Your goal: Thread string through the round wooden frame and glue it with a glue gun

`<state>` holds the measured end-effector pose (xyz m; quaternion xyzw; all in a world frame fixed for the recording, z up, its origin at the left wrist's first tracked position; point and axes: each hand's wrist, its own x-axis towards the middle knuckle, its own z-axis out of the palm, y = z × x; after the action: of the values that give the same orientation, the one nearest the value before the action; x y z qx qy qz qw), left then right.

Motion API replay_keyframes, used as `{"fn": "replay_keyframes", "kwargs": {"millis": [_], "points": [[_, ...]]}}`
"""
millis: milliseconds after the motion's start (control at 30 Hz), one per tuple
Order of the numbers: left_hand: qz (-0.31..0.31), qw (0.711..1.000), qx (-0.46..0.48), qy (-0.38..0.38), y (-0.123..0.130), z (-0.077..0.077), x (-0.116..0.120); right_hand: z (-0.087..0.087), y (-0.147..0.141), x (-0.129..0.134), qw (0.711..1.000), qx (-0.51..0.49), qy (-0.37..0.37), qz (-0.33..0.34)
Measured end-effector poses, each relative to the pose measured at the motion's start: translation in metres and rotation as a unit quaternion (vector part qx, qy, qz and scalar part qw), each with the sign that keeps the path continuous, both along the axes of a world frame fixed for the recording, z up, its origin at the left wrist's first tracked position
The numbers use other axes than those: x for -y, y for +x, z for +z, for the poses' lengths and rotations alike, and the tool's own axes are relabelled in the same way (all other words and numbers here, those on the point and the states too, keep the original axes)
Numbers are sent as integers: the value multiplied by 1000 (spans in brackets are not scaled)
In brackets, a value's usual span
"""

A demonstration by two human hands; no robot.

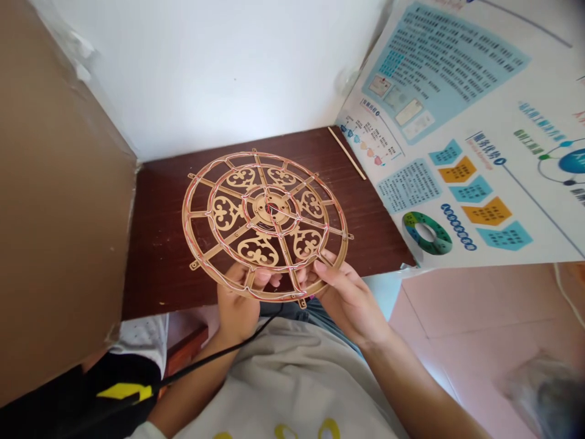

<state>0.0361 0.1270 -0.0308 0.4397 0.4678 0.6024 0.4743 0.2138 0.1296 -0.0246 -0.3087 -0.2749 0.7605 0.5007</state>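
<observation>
A round, gold-coloured openwork frame is tilted above the front of the dark brown table. It has concentric rings, spokes, scroll ornaments and small tabs with holes along its outer rim. Thin red and white wires run around its rings and into its hub. My left hand grips the near rim from below, its fingers partly hidden behind the frame. On the near right side, my right hand holds the rim, with the thumb on top and fingers beneath.
The brown table stands between a brown panel at left, a white panel behind and a printed poster board at right. A thin wooden stick lies at the back right. A black cable crosses my left forearm.
</observation>
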Motion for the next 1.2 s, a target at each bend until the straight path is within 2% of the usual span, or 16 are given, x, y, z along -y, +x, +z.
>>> {"fn": "replay_keyframes", "kwargs": {"millis": [167,267,467,600,733,867,1100,1200], "points": [[0,1000,-27,8,-6,-13,0,-1,-5,1,1000,-18,-12,0],[-14,1000,-13,-11,-11,-18,1,-2,-8,4,999,-20,-23,-18],[-60,997,-18,-53,-15,-18,0,0,-8,7,999,6,-38,-35],[-51,997,-23,-45,-14,-19,-2,-2,-8,7,998,7,-46,-45],[-34,998,36,-41,-14,-26,-4,-3,-11,8,997,-1,-53,-53],[-53,995,68,-49,-14,-30,-3,0,-12,9,997,-7,-56,-51],[-17,999,19,-26,-3,-25,1,6,-15,13,996,1,-64,-60],[3,1000,-10,11,-1,-23,1,6,-16,16,995,10,-68,-69]]}}
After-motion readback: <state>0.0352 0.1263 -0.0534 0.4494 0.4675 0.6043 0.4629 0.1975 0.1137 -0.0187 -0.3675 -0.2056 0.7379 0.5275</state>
